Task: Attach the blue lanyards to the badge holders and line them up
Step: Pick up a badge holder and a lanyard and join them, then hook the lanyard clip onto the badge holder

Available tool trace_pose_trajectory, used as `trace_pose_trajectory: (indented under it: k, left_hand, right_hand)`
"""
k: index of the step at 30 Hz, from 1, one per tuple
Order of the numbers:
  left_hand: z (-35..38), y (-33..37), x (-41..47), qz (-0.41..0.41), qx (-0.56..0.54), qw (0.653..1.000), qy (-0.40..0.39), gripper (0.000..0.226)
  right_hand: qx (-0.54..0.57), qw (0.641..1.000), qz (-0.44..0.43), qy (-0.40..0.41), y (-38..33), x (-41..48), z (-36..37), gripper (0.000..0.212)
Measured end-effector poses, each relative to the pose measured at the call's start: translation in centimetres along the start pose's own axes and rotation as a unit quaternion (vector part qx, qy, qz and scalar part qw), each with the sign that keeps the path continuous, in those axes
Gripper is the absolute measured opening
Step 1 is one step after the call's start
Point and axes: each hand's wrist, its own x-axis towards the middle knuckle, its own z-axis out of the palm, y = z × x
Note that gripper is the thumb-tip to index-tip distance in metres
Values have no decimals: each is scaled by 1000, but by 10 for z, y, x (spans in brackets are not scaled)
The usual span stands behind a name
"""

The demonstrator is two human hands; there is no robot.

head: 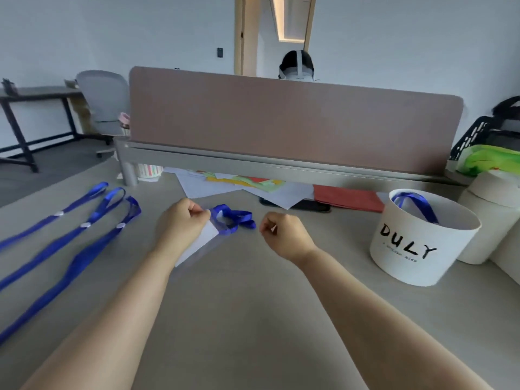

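Note:
My left hand pinches the top edge of a clear badge holder with a white card in it, held just above the desk. A bunched blue lanyard hangs from that top edge and lies crumpled between my hands. My right hand is curled a little to the lanyard's right, and a small white piece shows between thumb and forefinger; I cannot tell what it is. Three blue lanyards with white clips lie side by side on the left of the desk.
A white round tub marked DULY stands at the right with another blue lanyard inside. White cylinders and a green bag sit behind it. Papers and a red folder lie under the brown divider. Beyond the divider sits a person.

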Motion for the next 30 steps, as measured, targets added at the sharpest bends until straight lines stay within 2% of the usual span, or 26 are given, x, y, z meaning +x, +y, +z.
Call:
trace_pose_trajectory:
  k: [7,10,12,15,17,20,22,25,30]
  left_hand:
    - [-17,-25,13,-26,31,999,16,19]
    - [-26,-26,16,-37,20,998,37,12]
    - [-32,-28,17,-45,18,998,37,13]
    - [-36,-32,19,-54,19,998,24,17]
    - [-36,-34,21,-58,23,998,12,23]
    - [-36,-35,21,-63,37,997,-9,25]
    - [-37,-36,21,-67,35,997,-20,25]
    - [-37,-34,20,-71,35,996,-42,28]
    - [-38,-31,19,-61,122,988,-69,28]
  right_hand:
    - [-66,993,13,-95,-14,37,46,50]
    - [-94,986,30,-138,-18,51,64,54]
    - [-113,979,56,-157,-20,57,71,49]
    - [-148,980,73,-114,-25,58,75,30]
    - [-184,973,98,-100,-29,56,73,46]
    - [-210,967,117,-82,-30,54,69,51]
    - [-192,974,107,-64,-29,53,65,47]
    - [-85,989,93,-71,-30,51,63,36]
    - [-38,994,36,-96,-32,43,65,43]
